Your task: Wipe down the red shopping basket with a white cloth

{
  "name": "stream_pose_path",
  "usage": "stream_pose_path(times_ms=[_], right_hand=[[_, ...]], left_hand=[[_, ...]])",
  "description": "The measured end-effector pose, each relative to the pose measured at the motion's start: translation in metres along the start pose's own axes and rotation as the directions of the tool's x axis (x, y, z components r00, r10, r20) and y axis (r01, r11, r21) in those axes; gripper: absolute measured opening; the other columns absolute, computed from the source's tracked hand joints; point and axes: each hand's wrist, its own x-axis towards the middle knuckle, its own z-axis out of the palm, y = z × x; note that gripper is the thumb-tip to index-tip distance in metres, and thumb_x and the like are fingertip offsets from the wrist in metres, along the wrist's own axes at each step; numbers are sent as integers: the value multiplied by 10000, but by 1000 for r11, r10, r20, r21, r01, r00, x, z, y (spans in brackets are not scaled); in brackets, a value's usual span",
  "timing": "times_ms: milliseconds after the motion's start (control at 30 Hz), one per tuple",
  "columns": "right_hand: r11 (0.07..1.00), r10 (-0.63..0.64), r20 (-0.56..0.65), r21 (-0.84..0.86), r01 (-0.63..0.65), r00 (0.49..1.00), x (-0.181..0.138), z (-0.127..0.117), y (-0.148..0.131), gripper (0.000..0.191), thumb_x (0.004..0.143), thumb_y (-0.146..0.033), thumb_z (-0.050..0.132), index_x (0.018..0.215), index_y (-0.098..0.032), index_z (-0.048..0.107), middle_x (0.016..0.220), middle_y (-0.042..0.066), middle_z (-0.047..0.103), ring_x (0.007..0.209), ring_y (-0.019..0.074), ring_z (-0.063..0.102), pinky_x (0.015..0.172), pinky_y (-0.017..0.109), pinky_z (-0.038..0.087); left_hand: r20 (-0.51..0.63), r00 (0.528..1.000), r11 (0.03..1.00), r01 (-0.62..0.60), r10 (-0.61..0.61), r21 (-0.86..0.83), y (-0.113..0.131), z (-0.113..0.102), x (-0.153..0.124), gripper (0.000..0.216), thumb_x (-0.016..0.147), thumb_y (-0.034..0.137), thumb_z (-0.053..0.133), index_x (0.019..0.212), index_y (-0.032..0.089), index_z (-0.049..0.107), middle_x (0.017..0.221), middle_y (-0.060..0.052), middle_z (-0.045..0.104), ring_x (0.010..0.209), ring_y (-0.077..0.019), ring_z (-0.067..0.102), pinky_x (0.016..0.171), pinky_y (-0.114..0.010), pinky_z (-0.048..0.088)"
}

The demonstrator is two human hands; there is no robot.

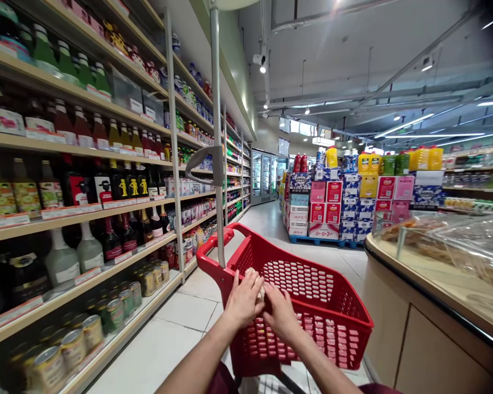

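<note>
My left hand point(243, 298) and my right hand point(280, 311) are close together above the near side of a red plastic shopping cart point(296, 262). Between them is a small, crumpled cream-coloured thing point(251, 272), perhaps a wad of tissue or cloth; its kind is not clear. The fingers of my left hand curl over it, and my right fingers press against it from the other side. Part of it is hidden beneath the hands. A metal pole point(216, 109) with a grey plastic hook-like piece point(213, 164) rises from the cart's left side.
Shelves point(139, 205) with bottles and cans run along the left. A counter point(419, 284) with a glass edge and plastic-wrapped goods stands close on the right. Ahead, stacked drink cartons point(332, 208) rest on blue pallets. Tiled floor point(181, 312) lies between shelves and cart.
</note>
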Motion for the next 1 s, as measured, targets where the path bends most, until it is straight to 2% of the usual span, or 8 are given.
stream_pose_path(times_ms=[167,267,333,500,600,700,800,1000], right_hand=[[988,11,-35,-152,-17,999,-35,-17,62,521,711,-131,387,1223,-186,464,1279,80,477,1203,203,395,1013,473,230],[982,-34,-79,-188,18,996,-49,-16,80,508,718,-118,373,1211,-178,478,1267,75,490,1201,195,399,1016,454,240],[979,-22,-123,-202,-4,992,-53,-15,82,499,719,-116,370,1199,-179,490,1263,71,494,1201,193,399,1020,447,236],[982,22,-96,-184,-39,995,-53,-21,75,498,719,-125,365,1198,-172,493,1266,67,492,1204,190,395,1024,445,230],[984,71,-73,-156,-82,995,-50,-28,66,512,725,-143,367,1227,-159,466,1271,81,485,1212,197,384,1021,458,229],[984,110,-37,-136,-114,993,-43,-29,47,503,728,-123,352,1202,-208,495,1279,65,479,1217,194,378,1017,474,224],[987,65,22,-146,-61,998,-33,-22,24,553,690,-54,343,1181,-242,515,1323,33,431,1249,190,326,1025,477,198],[998,-20,-3,-66,20,1000,-14,-6,-13,680,644,15,331,1258,-260,431,1316,23,441,1273,206,276,1027,518,150]], left_hand=[[-99,993,992,-52,64,118,-36,-12,9,300,834,81,337,977,205,570,1006,-27,646,968,-145,570,1052,-388,200],[-114,992,987,-32,50,160,-55,-27,8,371,821,40,282,982,201,575,1026,-57,641,970,-164,572,1055,-404,190],[-115,992,983,-26,48,182,-49,-24,7,389,811,35,275,1007,190,572,1070,-76,626,1006,-175,556,1048,-407,211],[-36,994,986,-97,102,136,11,12,12,341,798,79,340,1040,154,567,1121,-68,601,1085,-163,507,1042,-365,248],[1,998,998,-60,60,33,33,22,12,382,764,184,430,1131,123,516,1188,-101,551,1166,-200,430,1061,-403,203],[-39,998,998,39,-41,-54,37,26,8,571,704,263,499,1238,81,410,1271,-150,470,1221,-246,358,1055,-463,195],[-90,992,989,82,-93,-120,32,27,8,496,711,177,473,1201,108,449,1219,-137,522,1176,-231,420,1030,-469,246],[-67,970,856,172,-233,-488,13,3,19,353,715,77,387,996,191,567,1019,-30,640,932,-145,580,847,-287,451]])
